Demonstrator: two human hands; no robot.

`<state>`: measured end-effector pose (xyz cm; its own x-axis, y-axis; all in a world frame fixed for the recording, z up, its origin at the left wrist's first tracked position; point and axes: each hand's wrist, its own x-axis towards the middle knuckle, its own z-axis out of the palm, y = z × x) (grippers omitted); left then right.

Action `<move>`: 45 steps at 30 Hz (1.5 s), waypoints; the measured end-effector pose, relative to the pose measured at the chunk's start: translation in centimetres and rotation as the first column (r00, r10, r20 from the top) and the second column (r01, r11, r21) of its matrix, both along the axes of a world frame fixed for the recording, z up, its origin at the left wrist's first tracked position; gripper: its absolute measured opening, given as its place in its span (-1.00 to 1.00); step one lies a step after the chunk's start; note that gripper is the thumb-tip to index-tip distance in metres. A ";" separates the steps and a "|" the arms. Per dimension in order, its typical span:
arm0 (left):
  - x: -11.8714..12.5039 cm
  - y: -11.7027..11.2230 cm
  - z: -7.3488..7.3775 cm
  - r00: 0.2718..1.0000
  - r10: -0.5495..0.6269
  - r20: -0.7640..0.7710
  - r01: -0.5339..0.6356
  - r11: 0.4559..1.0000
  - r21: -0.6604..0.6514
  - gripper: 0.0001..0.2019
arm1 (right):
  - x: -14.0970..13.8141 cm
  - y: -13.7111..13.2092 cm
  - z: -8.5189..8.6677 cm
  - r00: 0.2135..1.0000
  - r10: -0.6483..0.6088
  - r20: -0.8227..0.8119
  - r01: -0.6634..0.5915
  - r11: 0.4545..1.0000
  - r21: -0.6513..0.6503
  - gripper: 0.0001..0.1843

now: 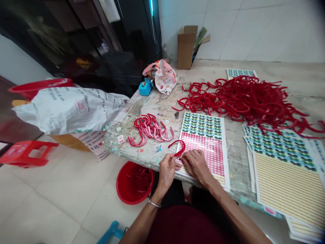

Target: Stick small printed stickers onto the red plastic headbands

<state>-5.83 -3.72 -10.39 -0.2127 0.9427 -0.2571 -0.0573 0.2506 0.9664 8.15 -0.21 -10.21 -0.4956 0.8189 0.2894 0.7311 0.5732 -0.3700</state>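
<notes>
At the near edge of the table [238, 169], the head view shows two hands close together over a printed sheet [201, 145]. The left hand [167, 171] pinches a curved red band [182, 149], whose bend rises beyond the fingers over the sheet's left border; its lower end is lost between the hands. The right hand [198, 164] has its fingertips bunched beside that end, but whether they grip it cannot be told, and its forearm covers part of the sheet's bottom.

A small heap of red and pink bands [149, 127] lies to the left. To the right, a large tangle of red bands [254, 98] partly hides another sheet [241, 73] behind it; the stack of sheets [284, 179] nearer the person runs out of frame. Below, the table edge overlaps a red basket [119, 193], its contents dim. A blue object [111, 234] is cut off at the bottom.
</notes>
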 end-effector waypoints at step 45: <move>0.1 0.0 0.1 0.998 -0.019 -0.061 0.019 1.000 0.006 -0.78 | 0.2 0.6 -0.2 0.990 0.063 -0.126 -0.074 0.994 -0.078 -0.87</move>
<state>-5.75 -3.74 -10.28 -0.2097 0.9483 -0.2381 0.0063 0.2449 0.9695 8.36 0.40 -10.41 -0.5163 0.8078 0.2846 0.6373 0.5843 -0.5024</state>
